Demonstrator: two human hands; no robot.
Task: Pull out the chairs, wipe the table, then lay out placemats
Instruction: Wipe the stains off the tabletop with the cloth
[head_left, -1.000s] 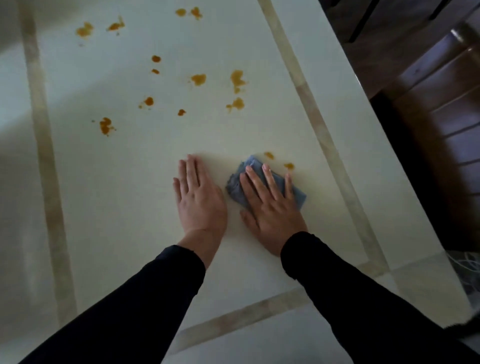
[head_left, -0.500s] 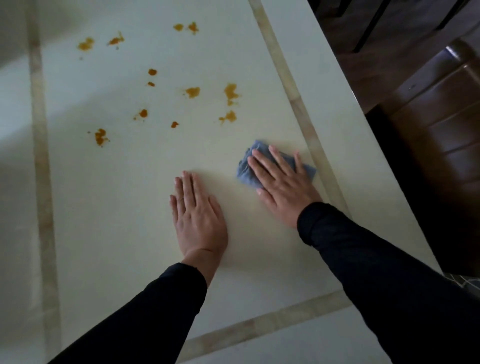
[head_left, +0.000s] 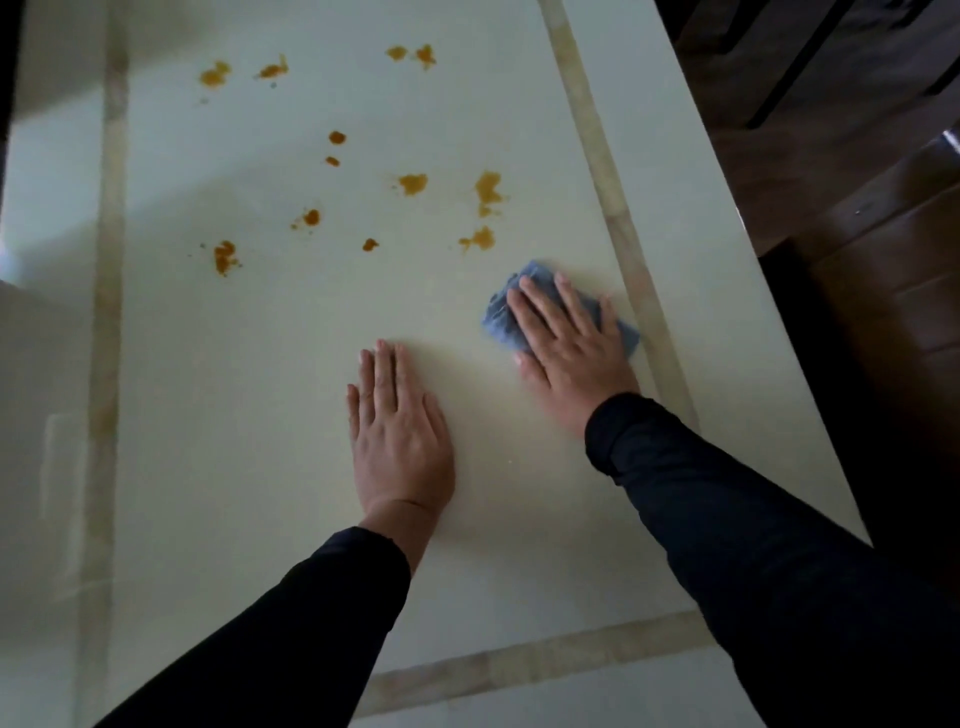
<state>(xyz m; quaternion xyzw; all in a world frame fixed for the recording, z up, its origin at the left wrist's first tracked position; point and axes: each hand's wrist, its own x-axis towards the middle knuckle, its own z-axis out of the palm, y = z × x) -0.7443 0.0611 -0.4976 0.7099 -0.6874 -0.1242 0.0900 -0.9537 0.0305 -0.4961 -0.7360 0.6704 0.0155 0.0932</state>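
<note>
Blue cloth (head_left: 497, 318) has been swept from frame centre toward right border strip, pressed flat under open-fingered right hand (head_left: 570, 347); nearest spots cleared. Left hand (head_left: 397, 436) splayed, braced on table (head_left: 218, 415). Orange stains (head_left: 413, 183) remain in upper frame.

Dark wooden floor (head_left: 893, 218) beyond the right edge, black bars (head_left: 795, 67) above.

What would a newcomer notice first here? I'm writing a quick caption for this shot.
The orange-brown stains scattered across the far half of the pale table stand out first. Next is the right hand pressing a blue cloth flat just below the nearest stains, near the table's right inlay stripe. The left hand lies flat and bare on the table beside it.
</note>
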